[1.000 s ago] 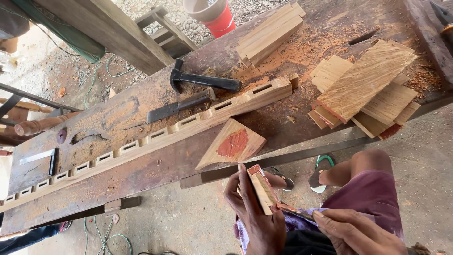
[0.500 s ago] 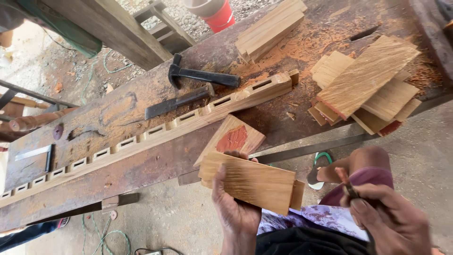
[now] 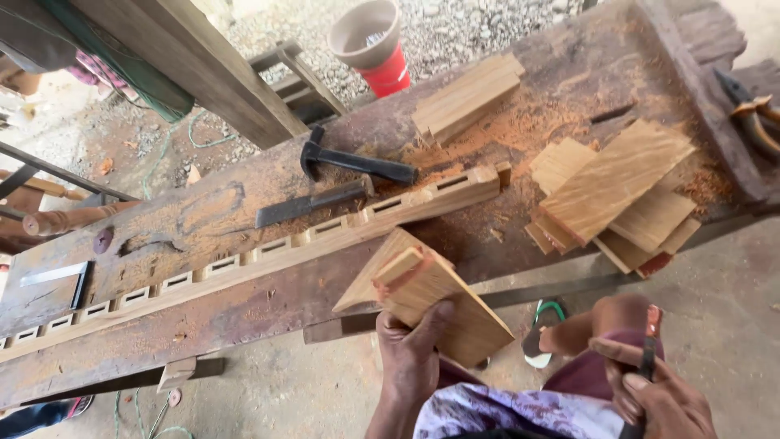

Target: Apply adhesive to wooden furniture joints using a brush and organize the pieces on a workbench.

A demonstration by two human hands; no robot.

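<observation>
Desk (image 3: 203,211): old, brown, dusty wood.
On it: a black hammer (image 3: 357,162), a flat dark blade (image 3: 313,202), a long wood strip with holes (image 3: 268,248), two piles of boards (image 3: 613,191) (image 3: 467,96).

Flat rectangular wooden slat (image 3: 443,305): I see pale tan grain with a reddish smear at its top edge.
Long notched wooden rail (image 3: 268,252): light yellow-brown.
Round plastic bucket (image 3: 374,45): red outside, grey inside.
Metal hammer (image 3: 349,162): black.
Cloth over my lap (image 3: 520,410): white with purple blotches.
</observation>
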